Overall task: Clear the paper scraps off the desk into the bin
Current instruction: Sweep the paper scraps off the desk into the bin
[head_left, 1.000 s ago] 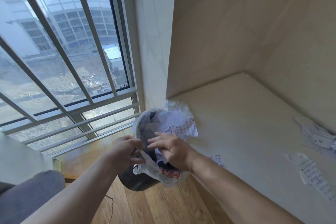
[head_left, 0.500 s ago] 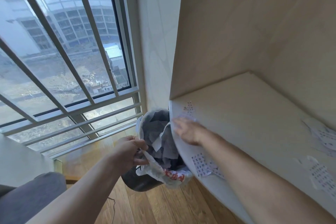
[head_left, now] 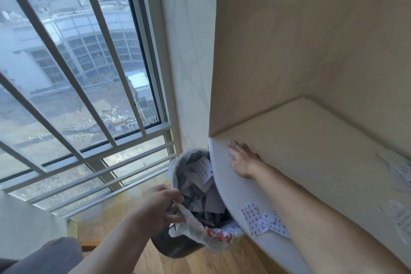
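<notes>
A dark bin lined with a white plastic bag hangs beside the left edge of the pale desk, with paper scraps inside it. My left hand grips the bag's rim at the bin's near side. My right hand lies flat, fingers spread, on the desk's far left corner over a small printed scrap. More printed scraps lie at the desk's left edge under my right forearm. Others rest at the right.
A large barred window fills the left side. A pale wall panel stands between window and desk. Beige walls enclose the desk at the back. Wooden floor lies below the bin. My grey-clad knee shows at the bottom left.
My right hand left the bin and reached out along the desk's left edge to the far corner. My left hand kept hold of the bag's rim.
</notes>
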